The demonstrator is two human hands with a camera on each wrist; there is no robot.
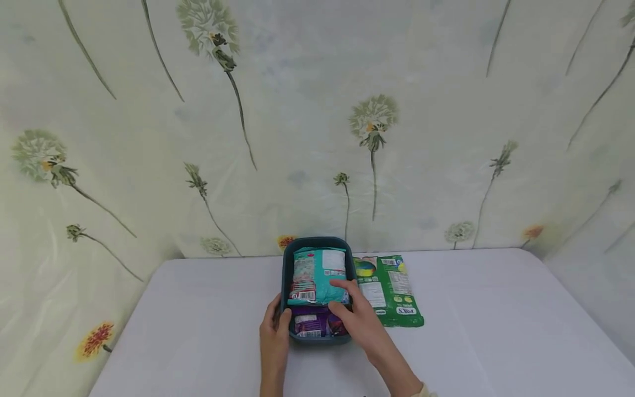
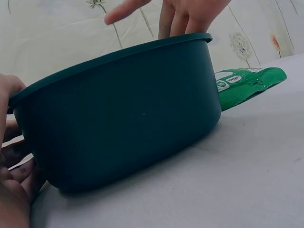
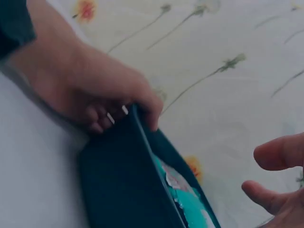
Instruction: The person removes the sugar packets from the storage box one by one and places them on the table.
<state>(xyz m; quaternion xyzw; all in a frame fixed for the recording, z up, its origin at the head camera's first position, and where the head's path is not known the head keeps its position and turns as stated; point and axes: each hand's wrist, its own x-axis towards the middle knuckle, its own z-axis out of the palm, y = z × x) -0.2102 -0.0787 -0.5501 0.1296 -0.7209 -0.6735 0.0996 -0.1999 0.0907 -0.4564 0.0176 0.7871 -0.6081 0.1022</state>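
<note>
A dark teal plastic bin (image 1: 322, 341) stands on the white table. Inside it lie a turquoise snack packet (image 1: 317, 275) towards the far end and a purple packet (image 1: 310, 325) at the near end. My left hand (image 1: 275, 333) grips the bin's left side, thumb hooked over the rim and fingers along the outer wall. Over the bin's right side is my right hand (image 1: 359, 317), its thumb and index finger spread apart above the turquoise packet. In the left wrist view, the other fingers of that right hand (image 2: 197, 14) dip behind the rim.
A green packet (image 1: 397, 292) lies flat on the white table (image 1: 208, 325), just right of the bin. Behind the table hangs a pale sheet (image 1: 297, 138) printed with dandelions, close to the bin's far end.
</note>
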